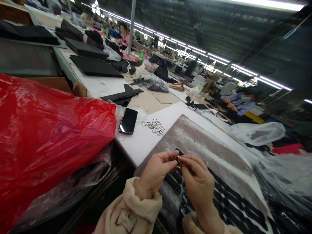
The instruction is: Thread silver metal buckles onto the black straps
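Observation:
Both my hands meet over the grey board [187, 130], fingertips pinched together. My left hand [158, 169] is closed on a small metal buckle [179, 165], mostly hidden by the fingers. From the other side, my right hand [198, 178] closes its thumb and fingers on the same buckle. A black tab [179, 151] shows just behind the fingertips; whether it is held, I cannot tell. Several black strap pieces [231, 198] with rounded ends lie in rows on the board under and right of my hands. Beyond my left hand, a small pile of metal rectangular buckles [154, 126] lies on the white tabletop [136, 149].
A black phone [128, 121] lies left of the buckles. A big red plastic bag [53, 130] bulges at the left table edge. Black sheets [95, 66] and clear plastic [153, 81] lie farther back. Another person [240, 102] sits at the right, beyond a clear bag [258, 133].

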`<state>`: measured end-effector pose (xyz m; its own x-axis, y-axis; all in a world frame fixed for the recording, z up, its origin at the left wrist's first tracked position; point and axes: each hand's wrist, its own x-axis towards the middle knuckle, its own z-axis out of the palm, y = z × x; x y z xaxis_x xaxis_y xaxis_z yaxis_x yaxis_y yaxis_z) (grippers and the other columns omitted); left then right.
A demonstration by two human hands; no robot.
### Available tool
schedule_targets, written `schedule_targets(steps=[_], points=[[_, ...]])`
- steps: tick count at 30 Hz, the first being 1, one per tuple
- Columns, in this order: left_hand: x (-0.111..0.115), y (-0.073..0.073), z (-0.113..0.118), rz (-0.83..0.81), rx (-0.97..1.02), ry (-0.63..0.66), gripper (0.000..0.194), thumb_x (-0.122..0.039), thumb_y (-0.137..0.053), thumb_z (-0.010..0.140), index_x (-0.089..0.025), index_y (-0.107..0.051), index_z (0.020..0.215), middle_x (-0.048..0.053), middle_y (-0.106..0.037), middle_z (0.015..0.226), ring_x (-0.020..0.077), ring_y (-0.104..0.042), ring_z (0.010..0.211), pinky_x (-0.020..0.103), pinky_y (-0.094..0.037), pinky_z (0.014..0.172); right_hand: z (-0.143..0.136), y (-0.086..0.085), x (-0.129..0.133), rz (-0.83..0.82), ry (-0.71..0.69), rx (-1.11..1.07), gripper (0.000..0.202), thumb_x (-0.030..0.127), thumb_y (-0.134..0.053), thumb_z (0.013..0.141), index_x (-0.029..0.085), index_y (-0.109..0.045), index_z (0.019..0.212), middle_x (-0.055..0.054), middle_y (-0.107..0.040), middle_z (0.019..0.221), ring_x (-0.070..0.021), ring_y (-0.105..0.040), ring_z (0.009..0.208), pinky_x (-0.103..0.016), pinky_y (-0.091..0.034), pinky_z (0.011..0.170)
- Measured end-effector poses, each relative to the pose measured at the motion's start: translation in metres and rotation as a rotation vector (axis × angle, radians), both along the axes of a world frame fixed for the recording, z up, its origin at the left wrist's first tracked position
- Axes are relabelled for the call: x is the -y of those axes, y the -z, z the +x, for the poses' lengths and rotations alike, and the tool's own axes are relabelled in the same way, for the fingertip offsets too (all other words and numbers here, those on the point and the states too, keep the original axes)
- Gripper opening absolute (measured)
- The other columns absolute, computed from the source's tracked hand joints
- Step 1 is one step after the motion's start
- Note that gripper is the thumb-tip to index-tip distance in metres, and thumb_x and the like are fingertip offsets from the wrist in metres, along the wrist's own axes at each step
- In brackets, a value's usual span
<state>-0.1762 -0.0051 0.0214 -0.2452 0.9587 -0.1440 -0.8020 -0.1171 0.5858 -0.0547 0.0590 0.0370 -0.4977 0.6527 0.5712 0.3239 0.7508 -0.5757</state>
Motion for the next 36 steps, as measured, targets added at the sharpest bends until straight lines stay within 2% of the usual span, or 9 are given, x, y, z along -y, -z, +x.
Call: schedule_targets(steps=[4,7,11,16,21,26,30,34,36], points=[[-0.003,0.002,-0.008,-0.016,0.11,-0.214,0.024,-0.007,-0.065,0.075,-0.011,-0.065,0.099,0.008,-0.069,0.09,0.0159,-0.066,0.084,0.021,-0.051,0.075,0.013,-0.013,-0.026,-0.167,0.078,-0.024,0.041,0.03,-0.059,0.085,0.025,-0.055,0.125,-0.005,-0.065,0.103,-0.02,-0.064,0.086,-0.035,-0.053,0.078],[-0.003,0.002,-0.018,-0.062,0.271,-0.333,0.017,-0.003,-0.058,0.079,-0.011,-0.064,0.093,0.006,-0.067,0.083,0.0139,-0.067,0.078,0.019,-0.053,0.069,0.03,-0.013,-0.065,-0.226,0.224,0.139,0.039,0.041,-0.058,0.084,0.023,-0.06,0.118,-0.005,-0.068,0.095,-0.0208,-0.065,0.079,-0.036,-0.052,0.076],[-0.003,0.004,-0.023,-0.16,0.409,-0.315,0.014,-0.004,-0.053,0.083,-0.013,-0.062,0.09,0.004,-0.064,0.075,0.0111,-0.066,0.067,0.015,-0.052,0.056,0.04,0.014,-0.112,-0.273,0.243,0.52,0.033,0.039,-0.054,0.083,0.017,-0.069,0.102,-0.007,-0.071,0.085,-0.0235,-0.066,0.077,-0.036,-0.049,0.075],[-0.004,0.009,-0.022,-0.117,0.389,-0.325,0.012,-0.008,-0.06,0.079,-0.014,-0.062,0.089,0.001,-0.061,0.075,0.0056,-0.056,0.055,0.012,-0.041,0.044,0.026,0.057,-0.135,-0.279,0.205,0.706,0.023,0.029,-0.062,0.077,0.017,-0.072,0.093,-0.008,-0.072,0.086,-0.0249,-0.066,0.08,-0.035,-0.047,0.074],[-0.005,0.011,-0.022,-0.08,0.401,-0.299,0.013,-0.007,-0.06,0.078,-0.013,-0.061,0.09,0.002,-0.058,0.076,0.0049,-0.05,0.054,0.013,-0.037,0.044,0.014,0.073,-0.145,-0.283,0.189,0.846,0.017,0.03,-0.066,0.078,0.016,-0.069,0.088,-0.004,-0.069,0.08,-0.0191,-0.064,0.075,-0.034,-0.047,0.073],[-0.006,0.009,-0.021,-0.103,0.464,-0.3,0.014,-0.005,-0.056,0.08,-0.012,-0.059,0.091,0.002,-0.055,0.074,0.0052,-0.049,0.054,0.013,-0.037,0.044,0.009,0.072,-0.15,-0.238,0.202,0.889,0.015,0.031,-0.071,0.072,0.016,-0.065,0.071,0.001,-0.062,0.058,-0.015,-0.057,0.055,-0.026,-0.041,0.055],[-0.007,0.007,-0.021,-0.122,0.464,-0.314,0.015,-0.003,-0.053,0.081,-0.012,-0.057,0.092,0.003,-0.056,0.075,0.0062,-0.053,0.056,0.012,-0.038,0.044,0.011,0.059,-0.131,-0.078,0.184,0.805,0.008,0.024,-0.068,0.071,0.02,-0.065,0.066,0.0,-0.062,0.06,-0.0161,-0.057,0.058,-0.025,-0.037,0.054],[-0.008,0.006,-0.019,-0.154,0.473,-0.3,0.017,-0.001,-0.05,0.079,-0.013,-0.056,0.089,0.004,-0.058,0.077,0.008,-0.057,0.06,0.012,-0.042,0.047,0.03,0.035,-0.093,0.158,0.15,0.646,0.011,0.022,-0.057,0.084,0.021,-0.067,0.08,-0.005,-0.067,0.091,-0.0202,-0.058,0.087,-0.03,-0.043,0.077],[-0.009,0.006,-0.015,-0.155,0.486,-0.284,0.017,0.0,-0.049,0.077,-0.013,-0.055,0.086,0.004,-0.059,0.077,0.0089,-0.058,0.061,0.014,-0.044,0.048,0.043,0.021,-0.072,0.315,0.084,0.511,0.011,0.019,-0.057,0.085,0.023,-0.068,0.084,-0.004,-0.067,0.095,-0.0199,-0.058,0.089,-0.033,-0.044,0.083]])
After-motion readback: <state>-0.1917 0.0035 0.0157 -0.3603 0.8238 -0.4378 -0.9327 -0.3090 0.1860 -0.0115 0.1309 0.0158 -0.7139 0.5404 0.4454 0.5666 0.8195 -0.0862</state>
